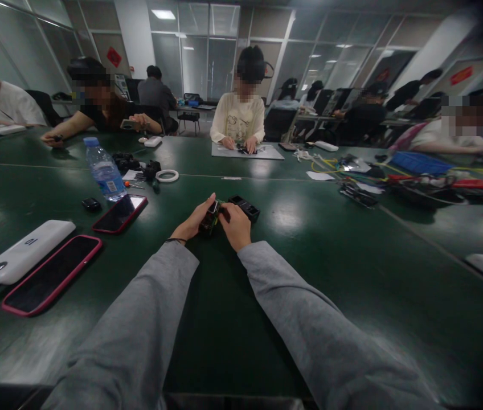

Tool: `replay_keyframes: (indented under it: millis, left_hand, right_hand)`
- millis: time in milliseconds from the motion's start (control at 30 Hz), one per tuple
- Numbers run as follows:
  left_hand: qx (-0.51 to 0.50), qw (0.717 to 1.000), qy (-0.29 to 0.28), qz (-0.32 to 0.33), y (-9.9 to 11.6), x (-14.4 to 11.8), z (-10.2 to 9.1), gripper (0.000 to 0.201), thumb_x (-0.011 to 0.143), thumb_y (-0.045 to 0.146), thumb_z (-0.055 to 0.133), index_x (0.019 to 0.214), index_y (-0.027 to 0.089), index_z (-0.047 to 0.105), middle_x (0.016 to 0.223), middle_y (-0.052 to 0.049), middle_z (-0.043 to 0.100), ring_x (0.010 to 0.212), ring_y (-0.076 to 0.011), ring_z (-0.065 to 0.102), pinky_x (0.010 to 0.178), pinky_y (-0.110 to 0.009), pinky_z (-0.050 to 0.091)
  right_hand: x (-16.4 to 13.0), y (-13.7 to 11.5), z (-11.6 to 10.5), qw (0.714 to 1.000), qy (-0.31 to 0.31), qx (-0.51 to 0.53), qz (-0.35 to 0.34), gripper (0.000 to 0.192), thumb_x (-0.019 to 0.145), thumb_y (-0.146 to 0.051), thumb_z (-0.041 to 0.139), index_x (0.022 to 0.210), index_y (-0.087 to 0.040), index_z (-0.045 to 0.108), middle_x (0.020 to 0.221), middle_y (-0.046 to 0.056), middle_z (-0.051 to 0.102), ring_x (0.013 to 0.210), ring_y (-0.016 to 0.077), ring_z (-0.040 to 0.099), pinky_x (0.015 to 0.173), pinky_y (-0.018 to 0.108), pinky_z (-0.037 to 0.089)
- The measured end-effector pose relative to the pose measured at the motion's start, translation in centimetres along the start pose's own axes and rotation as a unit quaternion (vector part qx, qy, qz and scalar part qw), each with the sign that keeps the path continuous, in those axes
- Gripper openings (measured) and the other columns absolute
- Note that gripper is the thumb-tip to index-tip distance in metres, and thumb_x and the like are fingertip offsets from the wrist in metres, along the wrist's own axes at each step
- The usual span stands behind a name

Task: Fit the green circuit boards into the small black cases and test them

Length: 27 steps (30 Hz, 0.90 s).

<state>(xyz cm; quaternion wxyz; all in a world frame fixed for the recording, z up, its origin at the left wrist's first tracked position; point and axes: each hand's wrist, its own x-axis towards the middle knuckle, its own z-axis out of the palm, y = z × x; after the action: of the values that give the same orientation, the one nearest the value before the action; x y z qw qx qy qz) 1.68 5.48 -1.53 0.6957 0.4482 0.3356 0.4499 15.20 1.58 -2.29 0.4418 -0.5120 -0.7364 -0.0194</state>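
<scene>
Module [211,218], small and dark with a green board edge showing, sits at the middle of the green counter [267,319], clamped between both hands. Left hand [192,223] is closed on its left side, thumb raised over the top; right hand [236,226] is closed on its right side, fingers curled down over it. Judged from the posture, the two-sided grip steadies the piece against the surface for close work; its exact make cannot be told. Black tray [245,208] lies just beyond the right hand, touching or nearly so. Further left: red phone [121,213], water bottle [105,171] standing upright, a small black case [91,204], a second phone [51,275] and a white power bank [23,251] side by side. Tape roll [167,176] rests beyond the bottle. Other people work at the far edge, a grey mat [248,151] before one of them.
</scene>
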Motion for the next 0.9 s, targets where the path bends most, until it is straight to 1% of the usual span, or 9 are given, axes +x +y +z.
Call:
replay_keyframes:
  millis: [200, 400, 567, 733, 900]
  left_hand:
    - [-0.009, 1.000, -0.001, 0.003, 0.04, -0.06, 0.13, 0.048, 0.069, 0.060, 0.060, 0.087, 0.015, 0.063, 0.074, -0.003, 0.063, 0.063, -0.0105, 0.058, 0.056, -0.020, 0.042]
    - [-0.029, 1.000, 0.007, -0.003, 0.30, -0.25, 0.43, 0.047, 0.069, 0.059, 0.062, 0.087, 0.015, 0.063, 0.072, -0.003, 0.063, 0.067, -0.0117, 0.059, 0.061, -0.021, 0.044]
    - [-0.019, 1.000, 0.015, -0.015, 0.32, -0.34, 0.37, 0.046, 0.069, 0.059, 0.061, 0.082, 0.016, 0.062, 0.067, -0.002, 0.062, 0.061, -0.0114, 0.058, 0.055, -0.021, 0.042]
    - [-0.012, 1.000, 0.014, -0.013, 0.20, -0.24, 0.32, 0.050, 0.068, 0.063, 0.059, 0.083, 0.016, 0.063, 0.072, -0.004, 0.065, 0.063, -0.0124, 0.059, 0.058, -0.023, 0.044]
    - [-0.006, 1.000, 0.014, -0.023, 0.25, -0.29, 0.27, 0.051, 0.067, 0.064, 0.058, 0.080, 0.015, 0.063, 0.072, -0.004, 0.065, 0.064, -0.0128, 0.060, 0.057, -0.022, 0.044]
  right_hand:
    - [0.06, 0.02, -0.16, 1.000, -0.004, 0.002, -0.013, 0.022, 0.085, -0.021, 0.047, 0.105, -0.020, 0.057, 0.101, 0.005, 0.060, 0.097, 0.0186, 0.054, 0.081, 0.031, 0.043]
    - [0.03, 0.04, 0.02, 1.000, -0.002, 0.001, -0.005, 0.022, 0.085, -0.020, 0.047, 0.105, -0.022, 0.057, 0.101, 0.004, 0.060, 0.094, 0.0185, 0.055, 0.078, 0.031, 0.044]
    - [0.00, 0.02, 0.12, 1.000, 0.007, -0.005, 0.007, 0.025, 0.084, -0.020, 0.048, 0.108, -0.023, 0.054, 0.097, 0.003, 0.060, 0.090, 0.0178, 0.055, 0.076, 0.030, 0.044]
    - [0.01, -0.11, -0.04, 1.000, 0.005, 0.005, 0.007, 0.023, 0.084, -0.021, 0.048, 0.107, -0.023, 0.054, 0.094, 0.002, 0.060, 0.086, 0.0169, 0.055, 0.075, 0.030, 0.044]
    - [0.02, -0.14, -0.09, 1.000, 0.001, 0.010, 0.013, 0.020, 0.084, -0.022, 0.048, 0.103, -0.023, 0.054, 0.094, 0.002, 0.060, 0.085, 0.0167, 0.055, 0.075, 0.029, 0.044]
